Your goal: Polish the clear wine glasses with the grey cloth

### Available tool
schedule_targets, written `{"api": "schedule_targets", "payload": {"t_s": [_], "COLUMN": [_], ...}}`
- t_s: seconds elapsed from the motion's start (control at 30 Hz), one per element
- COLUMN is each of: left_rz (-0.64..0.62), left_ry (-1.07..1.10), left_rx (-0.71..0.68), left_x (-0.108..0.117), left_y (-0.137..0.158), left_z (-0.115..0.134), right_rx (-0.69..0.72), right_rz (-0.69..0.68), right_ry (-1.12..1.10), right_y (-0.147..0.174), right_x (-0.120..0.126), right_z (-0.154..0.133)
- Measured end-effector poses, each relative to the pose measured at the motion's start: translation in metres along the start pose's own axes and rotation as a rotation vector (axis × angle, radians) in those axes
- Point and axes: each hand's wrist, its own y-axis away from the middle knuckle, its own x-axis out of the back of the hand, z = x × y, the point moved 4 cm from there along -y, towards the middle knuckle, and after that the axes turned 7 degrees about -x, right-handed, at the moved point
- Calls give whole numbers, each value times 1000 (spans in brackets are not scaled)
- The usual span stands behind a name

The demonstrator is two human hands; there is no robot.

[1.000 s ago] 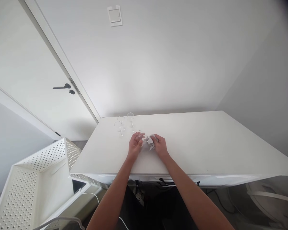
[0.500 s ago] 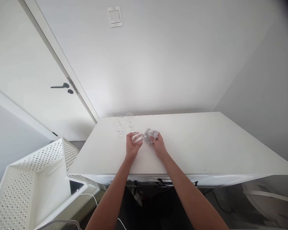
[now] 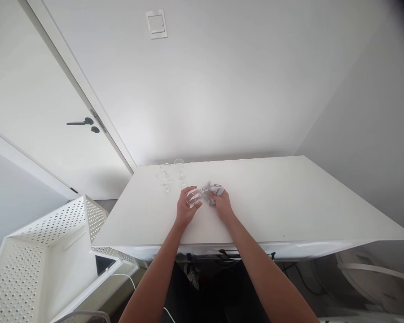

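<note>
My left hand [image 3: 186,205] is wrapped round the bowl of a clear stemmed glass [image 3: 194,196], which lies on its side with its rim toward the left. A crumpled grey and white cloth [image 3: 217,190] is bunched in my right hand [image 3: 223,202], pressed round the stem and foot end of the glass. The cloth hides most of the foot. Just beyond my left hand stand three more stemmed glasses, among them a front one [image 3: 162,177] and a rear one [image 3: 179,165], upright on the white tabletop [image 3: 272,197].
At the lower left is a white perforated shelf unit [image 3: 20,269] with a dark flat object [image 3: 103,264] and a white cable [image 3: 124,275]. A door with a black handle [image 3: 81,122] is at the far left. The wall [image 3: 222,89] backs the tabletop.
The glass in my left hand has turned slightly, its rim now facing me more. The cloth in my right hand has shifted round the stem. The whole view has moved a little.
</note>
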Motion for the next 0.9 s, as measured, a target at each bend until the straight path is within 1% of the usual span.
{"api": "schedule_targets", "payload": {"t_s": [0.07,0.17,0.27,0.33,0.37,0.43,0.53,0.67,0.73,0.83,0.9], "left_rz": [2,11,16,-2,-14,-35,-47,-6,6,0,7], "left_ry": [1,15,32,35,33,25,17,6,11,28,22], "left_rx": [6,14,2,-1,-1,-4,-11,-18,-23,-29,-37], "left_x": [0,0,0,-1,-2,-2,-1,2,2,2,3], "left_y": [0,-1,-1,-1,-1,0,0,-1,-2,-3,-3], "left_z": [1,2,3,1,0,-2,-4,-1,1,4,4], "right_rx": [9,25,45,26,17,19,24,3,14,38,38], "right_rz": [53,102,34,-18,-16,35,120,141,127,43,25], "right_ry": [49,28,7,45,78,136,163,149,133,133,166], "right_y": [-1,-1,0,0,0,-1,-1,2,3,3,1], "right_x": [4,7,4,0,0,2,7,6,4,-1,-1], "right_z": [1,-1,-3,-2,-1,0,-1,-4,-6,-7,-3]}}
